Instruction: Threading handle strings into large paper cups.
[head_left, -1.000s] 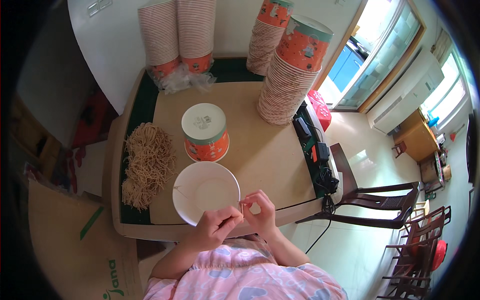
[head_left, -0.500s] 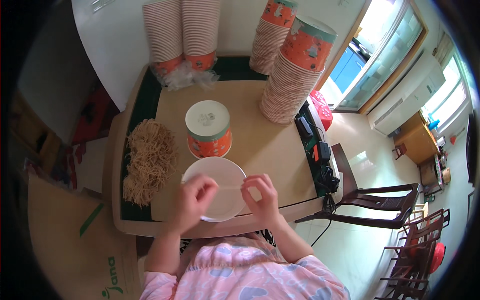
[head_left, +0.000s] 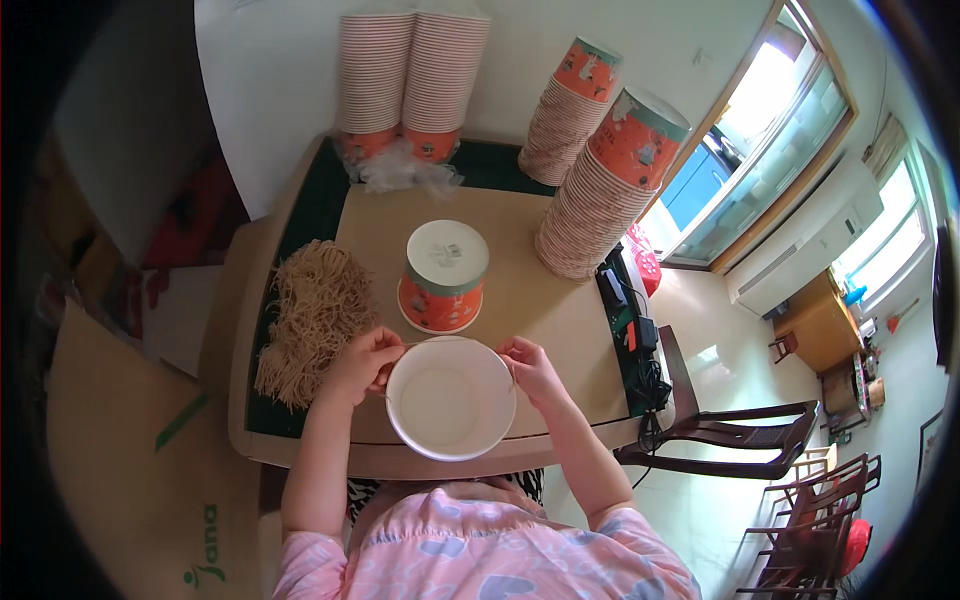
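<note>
A white-lined paper bucket (head_left: 450, 408) stands mouth up at the table's near edge, its white inside facing me. My left hand (head_left: 367, 368) is closed in a pinch at its left rim, and my right hand (head_left: 531, 370) pinches at its right rim. Between them a thin beige cord (head_left: 409, 345) runs along the far rim. Part of the cord is too fine to follow. Just beyond, an orange paper bucket (head_left: 442, 303) with a green band sits upside down. A tangled heap of beige cords (head_left: 315, 320) lies to the left, near my left hand.
Tall stacks of nested paper buckets stand at the back left (head_left: 376, 75) and back right (head_left: 600, 205). Crumpled clear plastic (head_left: 405, 170) lies by the left stacks. Black cables and adapters (head_left: 648, 370) line the table's right edge, beside a dark wooden chair (head_left: 735, 430).
My hands have moved apart, from over the bucket's mouth to either side of its rim, with the cord between them. The view has shifted slightly.
</note>
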